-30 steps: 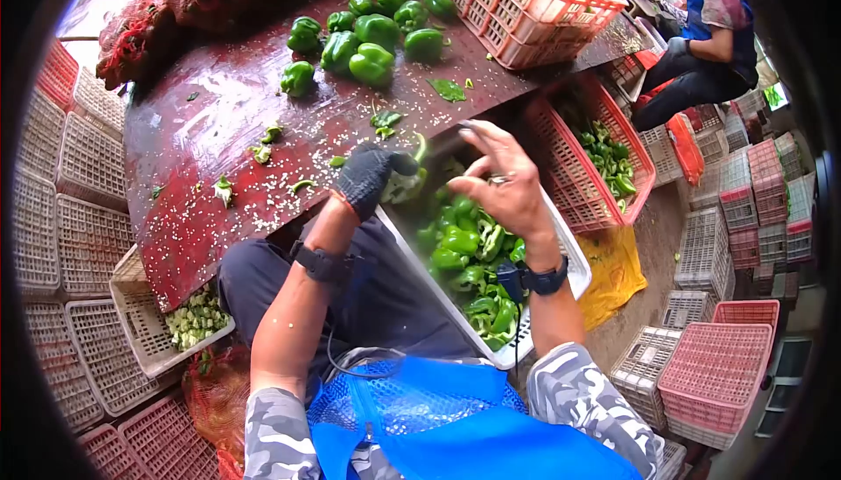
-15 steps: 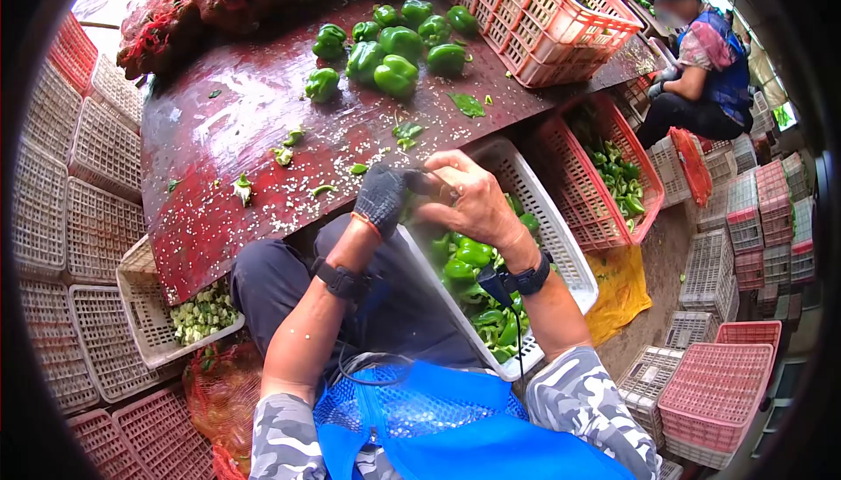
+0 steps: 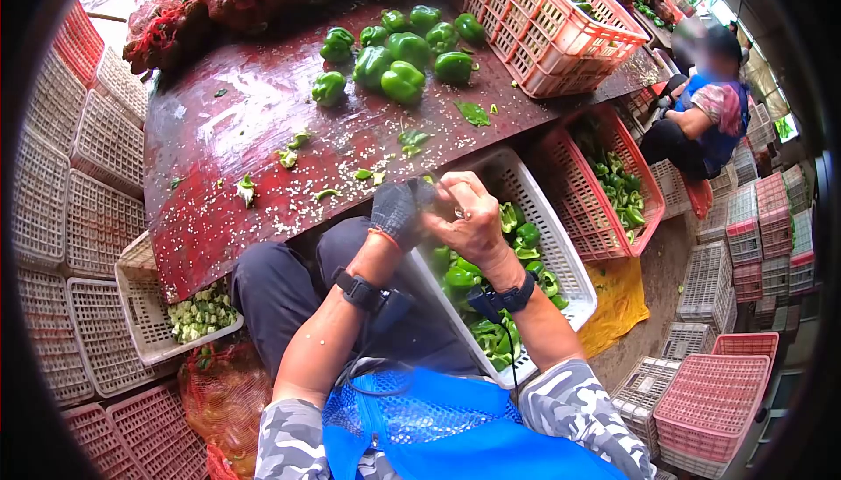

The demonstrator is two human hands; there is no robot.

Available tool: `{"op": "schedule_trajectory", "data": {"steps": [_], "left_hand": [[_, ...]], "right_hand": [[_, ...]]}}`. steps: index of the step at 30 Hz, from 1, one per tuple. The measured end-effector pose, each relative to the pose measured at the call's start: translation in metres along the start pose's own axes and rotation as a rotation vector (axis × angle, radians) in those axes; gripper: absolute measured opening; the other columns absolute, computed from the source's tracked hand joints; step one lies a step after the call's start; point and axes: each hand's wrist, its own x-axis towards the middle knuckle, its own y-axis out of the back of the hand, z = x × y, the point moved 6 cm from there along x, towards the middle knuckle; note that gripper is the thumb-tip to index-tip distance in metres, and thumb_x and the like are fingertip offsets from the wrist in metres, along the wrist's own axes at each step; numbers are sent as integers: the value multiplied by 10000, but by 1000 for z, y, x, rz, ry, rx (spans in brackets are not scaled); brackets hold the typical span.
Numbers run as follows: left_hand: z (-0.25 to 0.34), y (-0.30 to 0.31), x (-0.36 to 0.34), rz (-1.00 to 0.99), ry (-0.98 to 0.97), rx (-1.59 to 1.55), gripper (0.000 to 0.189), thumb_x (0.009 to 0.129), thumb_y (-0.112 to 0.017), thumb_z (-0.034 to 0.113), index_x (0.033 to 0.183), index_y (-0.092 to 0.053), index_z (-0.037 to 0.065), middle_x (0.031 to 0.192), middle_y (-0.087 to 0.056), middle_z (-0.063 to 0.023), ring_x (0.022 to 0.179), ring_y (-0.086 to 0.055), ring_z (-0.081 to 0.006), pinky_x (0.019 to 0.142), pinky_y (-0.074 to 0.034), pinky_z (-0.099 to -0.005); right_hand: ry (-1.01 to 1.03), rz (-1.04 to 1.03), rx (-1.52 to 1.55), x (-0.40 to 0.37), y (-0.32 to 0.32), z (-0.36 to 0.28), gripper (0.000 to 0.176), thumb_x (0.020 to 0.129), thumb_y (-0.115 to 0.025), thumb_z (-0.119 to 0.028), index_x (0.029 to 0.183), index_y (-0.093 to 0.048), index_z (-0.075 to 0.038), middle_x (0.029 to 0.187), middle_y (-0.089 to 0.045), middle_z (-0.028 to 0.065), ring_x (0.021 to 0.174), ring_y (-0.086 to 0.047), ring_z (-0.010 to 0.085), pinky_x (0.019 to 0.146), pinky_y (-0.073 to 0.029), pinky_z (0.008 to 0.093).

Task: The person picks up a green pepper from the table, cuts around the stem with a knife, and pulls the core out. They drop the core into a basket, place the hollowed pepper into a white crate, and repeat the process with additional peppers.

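Note:
My left hand [image 3: 399, 208], in a dark glove, is closed beside the table's front edge; what its fingers hold is hidden. Touching it or very close, my bare right hand [image 3: 469, 217] has curled fingers, and anything in them is too hidden to name. Below the right hand, a white crate [image 3: 569, 278] holds green pepper pieces [image 3: 462, 277]. Several whole green peppers [image 3: 403, 82] sit in a group on the red table [image 3: 201, 208], farther back. Seeds and small green scraps [image 3: 246, 189] lie scattered over the tabletop.
A pink crate [image 3: 547, 33] stands on the table's right end. Another red crate [image 3: 644, 173] of pepper pieces is beyond the white one. A small crate [image 3: 144, 322] of pale cores sits lower left. Stacked crates line both sides. A person [image 3: 705, 116] sits upper right.
Both hands have shifted slightly down the view, still together. A few more pale green scraps show at the table edge near the left hand. The other person's head and body have changed position.

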Motion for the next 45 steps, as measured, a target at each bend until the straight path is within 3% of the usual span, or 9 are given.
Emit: {"op": "schedule_trajectory", "data": {"steps": [10,18,22,25,29,30,33,36,45], "left_hand": [[7,5,-5,137,9,-162,141,828,-686,222,862,-702,86,832,-697,-161,793,-684,-320,686,-523,-413],[-23,-51,-3,180,192,-655,214,920,-673,231,936,-742,29,795,-689,-45,706,-598,-126,630,-505,-324],[-30,-63,1,210,95,-597,364,794,-664,506,929,-609,173,683,-631,-89,595,-624,-333,562,-415,-472],[-9,-20,5,-123,228,35,247,930,-653,251,918,-751,25,830,-747,-100,672,-662,-160,626,-523,-368],[-2,-33,10,-162,126,-554,373,766,-716,104,1135,-750,65,977,-770,-101,812,-714,-144,773,-561,-289],[-19,-58,11,-69,420,-1001,452,737,-715,16,1188,-720,43,1047,-765,-98,829,-702,-132,803,-565,-273],[-35,-36,24,88,420,-977,397,739,-716,-25,1134,-724,11,1045,-757,-100,882,-691,-123,811,-569,-280],[-8,37,25,233,-44,1,221,724,-710,154,928,-770,93,886,-735,-106,775,-708,-250,691,-563,-387],[-201,122,0,228,570,221,191,687,-745,277,664,-745,87,676,-680,-171,688,-691,-348,696,-552,-430]], "right_hand": [[-429,276,502,-29,-3,42,339,672,-870,-38,896,-616,-22,959,-631,112,847,-642,243,735,-533,336],[-153,224,42,-26,10,35,336,684,-865,-30,924,-629,-28,950,-621,109,853,-637,245,741,-525,345],[-178,363,37,-24,21,46,302,748,-835,10,951,-612,10,1026,-624,86,884,-625,165,762,-537,323],[-360,385,262,-25,41,83,301,783,-815,38,972,-582,3,1043,-626,86,824,-650,131,752,-551,259],[-435,288,338,-22,43,95,318,770,-816,49,983,-584,3,1022,-635,81,888,-670,145,769,-560,271],[-437,268,345,-19,41,89,311,759,-814,48,971,-592,-3,999,-638,78,898,-665,153,792,-554,286],[-376,94,217,0,20,58,232,749,-797,13,937,-660,5,983,-654,84,927,-659,180,826,-538,316],[-155,-137,193,26,-17,34,257,763,-773,-14,1007,-700,20,1040,-677,111,969,-667,199,837,-545,328],[-305,-71,-184,134,-55,121,762,695,-889,-392,1271,-606,18,1172,-642,189,991,-662,327,874,-546,414]]}}
